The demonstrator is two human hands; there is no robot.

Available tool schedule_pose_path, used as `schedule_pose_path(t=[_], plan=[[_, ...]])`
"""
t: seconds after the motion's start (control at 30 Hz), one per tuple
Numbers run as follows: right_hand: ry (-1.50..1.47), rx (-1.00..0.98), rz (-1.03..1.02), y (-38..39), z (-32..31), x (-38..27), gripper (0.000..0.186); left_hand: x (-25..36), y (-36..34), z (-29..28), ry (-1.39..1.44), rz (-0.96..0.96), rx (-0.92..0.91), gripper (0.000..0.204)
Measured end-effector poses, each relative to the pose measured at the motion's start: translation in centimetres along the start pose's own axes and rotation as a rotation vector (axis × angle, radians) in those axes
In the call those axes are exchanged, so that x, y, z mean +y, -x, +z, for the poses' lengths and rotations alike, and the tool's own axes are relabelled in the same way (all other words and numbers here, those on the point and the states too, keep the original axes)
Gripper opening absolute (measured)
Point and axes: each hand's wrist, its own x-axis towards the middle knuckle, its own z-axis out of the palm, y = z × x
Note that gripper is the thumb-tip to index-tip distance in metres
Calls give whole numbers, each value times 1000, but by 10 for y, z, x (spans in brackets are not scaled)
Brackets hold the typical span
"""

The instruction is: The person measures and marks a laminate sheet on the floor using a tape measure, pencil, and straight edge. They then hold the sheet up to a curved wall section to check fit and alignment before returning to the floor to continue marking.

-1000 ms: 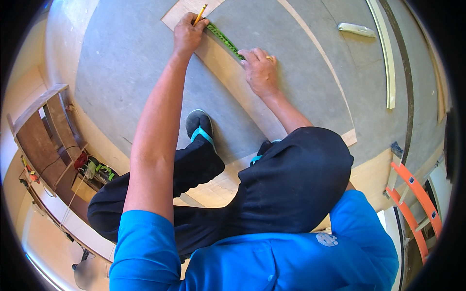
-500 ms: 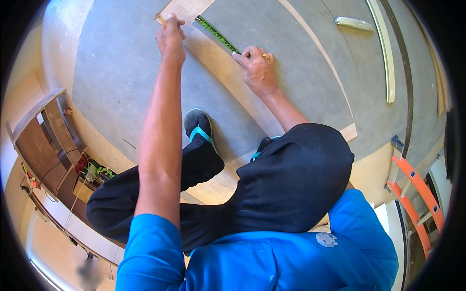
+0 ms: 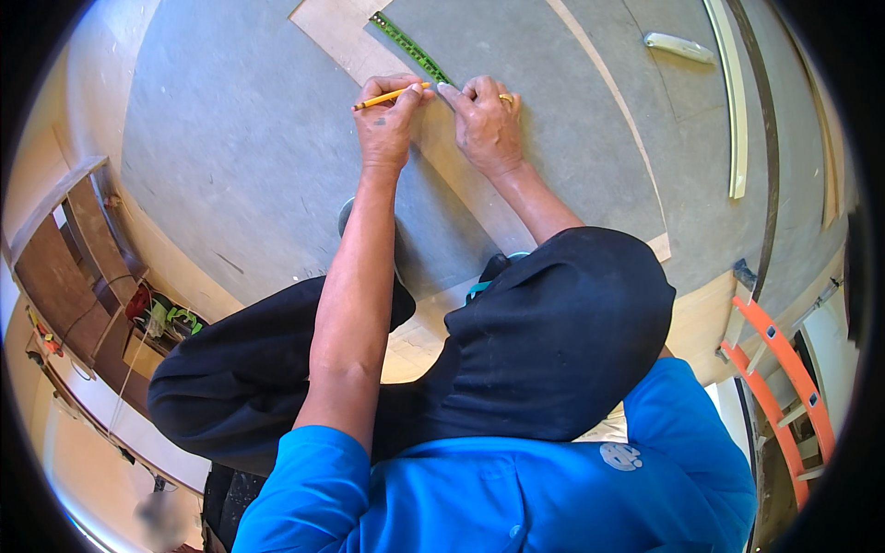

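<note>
My left hand (image 3: 385, 124) is closed around a yellow pencil (image 3: 387, 98), whose tip points right, toward my other hand. Just right of it, my right hand (image 3: 489, 127) is closed on the near end of a green measuring tape (image 3: 406, 46) with dark markings; the curled fingers hide whatever else is in the palm. The tape's strip lies on a grey sheet (image 3: 240, 157), along the right edge of a pale wooden strip (image 3: 341, 41). Both hands rest low over that strip.
A pale utility knife (image 3: 679, 47) lies at the far right, beside a long cream strip (image 3: 733, 111). Further right stands an orange ladder (image 3: 784, 350). Brown wooden shelving (image 3: 78, 249) holding bundled gear is on the left. My sandalled feet are on the sheet, between my arms.
My left hand has come nearer and to the right, bringing the pencil from the strip's far end to beside my right hand. My right hand stays on the tape.
</note>
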Motion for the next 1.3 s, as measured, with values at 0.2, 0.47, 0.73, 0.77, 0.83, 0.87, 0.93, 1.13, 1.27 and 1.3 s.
schedule_pose_path(t=[0.2, 0.47, 0.73, 0.77, 0.83, 0.87, 0.93, 1.13, 1.27, 1.3], plan=[[36, -1, -27, 1, 2, 0, 31, -6, 3, 0, -40, 20, -33, 5], [50, 10, -42, 1, 4, 0, 29, -9, 5, 4, -69, 63, -3, 5], [36, 14, -44, -1, 5, 0, 25, -13, 4, 2, -158, 96, -5, 5], [34, 17, -44, -1, 5, 0, 25, -13, 3, 2, -160, 91, -6, 5], [29, 25, -44, -1, 5, 0, 24, -13, 3, 2, -154, 85, -10, 5], [36, 17, -41, -1, 5, -1, 26, -12, 3, 2, -145, 84, -13, 5], [49, 1, -36, 0, 4, 0, 30, -12, 3, 1, -155, 87, -22, 4], [44, 3, -33, -1, 3, 0, 30, -13, 2, 0, -156, 90, -29, 4], [40, 4, -32, -1, 4, 0, 30, -13, 1, 0, -159, 87, -32, 4], [41, 3, -30, -1, 3, 0, 30, -13, 1, 0, -156, 84, -32, 4]])
